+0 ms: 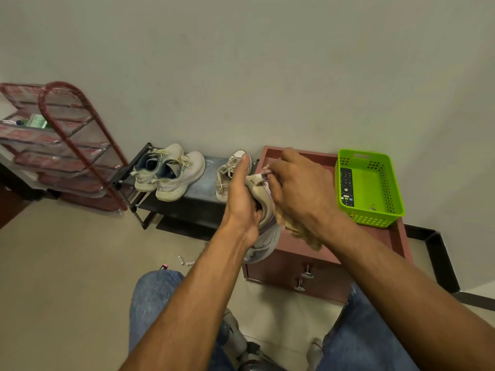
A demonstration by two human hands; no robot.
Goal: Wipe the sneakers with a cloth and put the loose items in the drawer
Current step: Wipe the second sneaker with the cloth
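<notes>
Sneaker [263, 210], beige, is gripped at centre frame by the left hand [241, 202], fingers curled inside it; a tan cloth [302, 231] is clutched against it by the right hand [300, 191], at three o'clock.

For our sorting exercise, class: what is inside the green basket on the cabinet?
Inside the green basket a black remote control lies along the left wall, and a small metal item, too small to identify, sits near the front. The front wall hides the nearest strip of floor.
</notes>
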